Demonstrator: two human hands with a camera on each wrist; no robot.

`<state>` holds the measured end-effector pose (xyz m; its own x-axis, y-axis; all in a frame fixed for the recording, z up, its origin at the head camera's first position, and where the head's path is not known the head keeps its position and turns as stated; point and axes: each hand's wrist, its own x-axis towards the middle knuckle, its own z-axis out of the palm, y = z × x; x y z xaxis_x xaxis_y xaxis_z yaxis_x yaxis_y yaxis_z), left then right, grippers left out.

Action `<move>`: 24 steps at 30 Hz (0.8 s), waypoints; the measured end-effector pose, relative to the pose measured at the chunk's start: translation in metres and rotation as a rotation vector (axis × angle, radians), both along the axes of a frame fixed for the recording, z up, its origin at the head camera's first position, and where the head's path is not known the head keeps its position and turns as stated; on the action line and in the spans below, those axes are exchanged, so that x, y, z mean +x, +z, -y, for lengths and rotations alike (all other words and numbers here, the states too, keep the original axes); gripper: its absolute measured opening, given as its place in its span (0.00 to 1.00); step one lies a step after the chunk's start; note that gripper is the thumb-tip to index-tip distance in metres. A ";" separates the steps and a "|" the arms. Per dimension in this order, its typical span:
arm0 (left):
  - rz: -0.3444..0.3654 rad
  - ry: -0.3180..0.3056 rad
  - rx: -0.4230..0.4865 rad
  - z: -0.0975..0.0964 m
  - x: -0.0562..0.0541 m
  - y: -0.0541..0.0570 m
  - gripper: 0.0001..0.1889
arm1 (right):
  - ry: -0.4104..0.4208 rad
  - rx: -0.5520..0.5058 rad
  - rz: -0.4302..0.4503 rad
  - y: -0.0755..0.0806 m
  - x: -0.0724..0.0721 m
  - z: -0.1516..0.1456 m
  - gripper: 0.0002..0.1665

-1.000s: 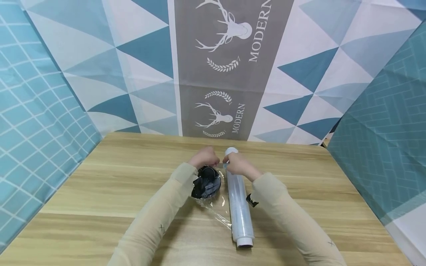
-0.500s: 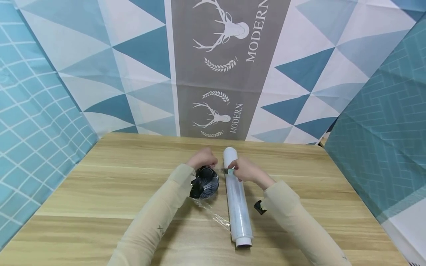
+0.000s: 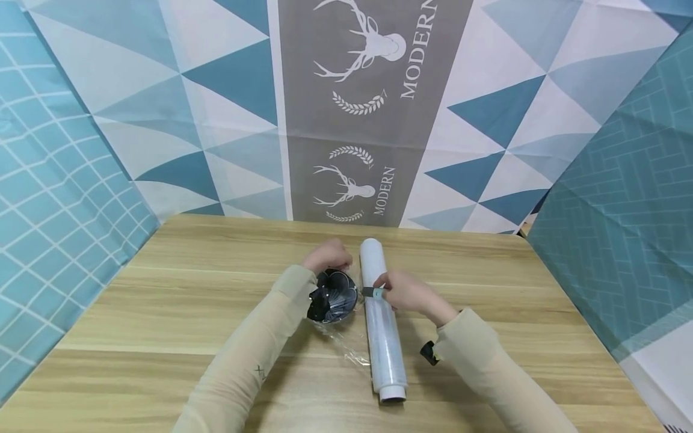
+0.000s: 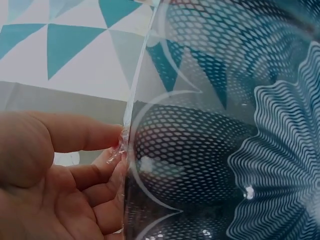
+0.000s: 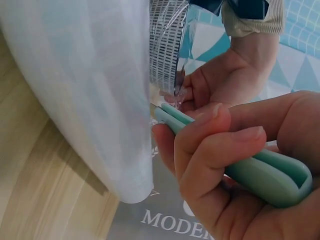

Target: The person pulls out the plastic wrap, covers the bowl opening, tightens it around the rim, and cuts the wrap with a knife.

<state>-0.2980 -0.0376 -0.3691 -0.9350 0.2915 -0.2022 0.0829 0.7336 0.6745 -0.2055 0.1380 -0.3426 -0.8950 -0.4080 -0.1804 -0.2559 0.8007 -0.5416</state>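
Note:
A dark bowl (image 3: 340, 297) with a pale petal pattern stands left of centre, with clear cling film stretched over it. At its far rim, my left hand (image 3: 330, 255) pinches crumpled film (image 4: 118, 150) between thumb and fingers. Right of the bowl lies a thick roll of cling film (image 3: 387, 346), and a loose sheet (image 3: 346, 347) spans the gap between them. My right hand (image 3: 414, 294) grips a small knife with a mint-green handle (image 5: 270, 184). Its dark blade (image 3: 368, 291) lies across the roll's upper half, pointing toward the bowl.
Everything rests on a wood-grain table (image 3: 178, 288). A patterned cloth wall (image 3: 238, 120) rises behind its far edge, with blue cloth sides at left and right. A dark wrist-camera piece (image 3: 429, 353) hangs beside the right sleeve.
My right hand and knife have moved toward me along the roll, from near its far end and slightly rightward. The left hand stays at the bowl's far rim.

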 end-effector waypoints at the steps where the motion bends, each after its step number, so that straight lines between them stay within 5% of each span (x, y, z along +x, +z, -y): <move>1: -0.013 -0.017 -0.001 0.000 0.000 0.000 0.11 | -0.004 0.004 -0.006 0.000 0.001 0.001 0.20; 4: -0.034 -0.090 0.006 -0.003 0.002 0.003 0.08 | -0.025 0.019 -0.020 0.002 0.002 0.004 0.20; 9: -0.017 -0.187 -0.001 -0.012 0.001 0.003 0.30 | -0.048 0.051 -0.050 0.000 -0.001 0.012 0.19; 16: -0.073 -0.332 -0.002 -0.012 -0.027 -0.029 0.32 | -0.062 0.051 -0.071 -0.006 -0.001 0.018 0.16; 18: -0.070 -0.337 -0.008 -0.013 -0.026 -0.028 0.31 | -0.064 0.040 -0.048 -0.007 0.001 0.017 0.16; 21: -0.090 -0.325 -0.052 -0.014 -0.007 -0.008 0.30 | -0.067 0.024 -0.018 -0.007 0.005 0.014 0.16; 24: -0.091 -0.309 -0.048 -0.014 0.002 -0.001 0.29 | -0.066 0.021 -0.005 -0.007 0.009 0.010 0.16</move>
<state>-0.2958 -0.0239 -0.3704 -0.8185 0.5567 -0.1422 0.3652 0.6951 0.6192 -0.1968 0.1276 -0.3496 -0.9205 -0.3447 -0.1840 -0.2050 0.8269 -0.5236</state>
